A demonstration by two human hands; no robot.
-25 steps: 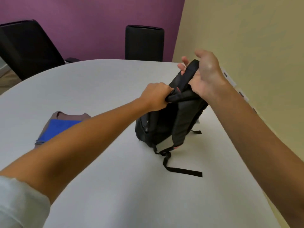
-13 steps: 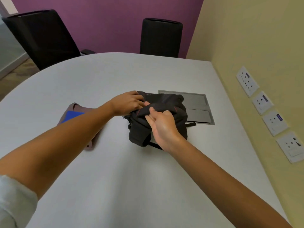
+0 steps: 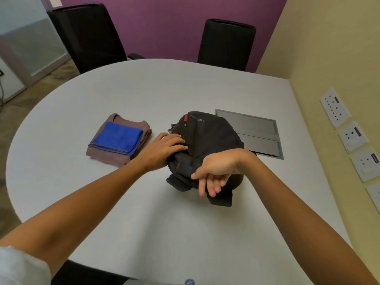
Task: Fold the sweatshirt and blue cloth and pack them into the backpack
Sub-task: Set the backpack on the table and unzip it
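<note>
The black backpack point(image 3: 211, 138) lies on the white table point(image 3: 144, 212) right of centre, its logo face up. My left hand point(image 3: 164, 147) rests flat on the backpack's left side, fingers spread. My right hand point(image 3: 216, 171) hovers over the near end of the backpack with relaxed fingers pointing down and holds nothing. To the left lies the folded brownish sweatshirt point(image 3: 115, 155) with the folded blue cloth point(image 3: 118, 137) stacked on top, both apart from the backpack.
A grey cable hatch point(image 3: 259, 130) is set in the table behind the backpack. Two black chairs point(image 3: 226, 44) stand at the far edge. Wall sockets point(image 3: 353, 136) line the yellow wall on the right.
The backpack went from held upright to lying flat on the table. My right hand let go of its top; my left hand now rests flat on it.
</note>
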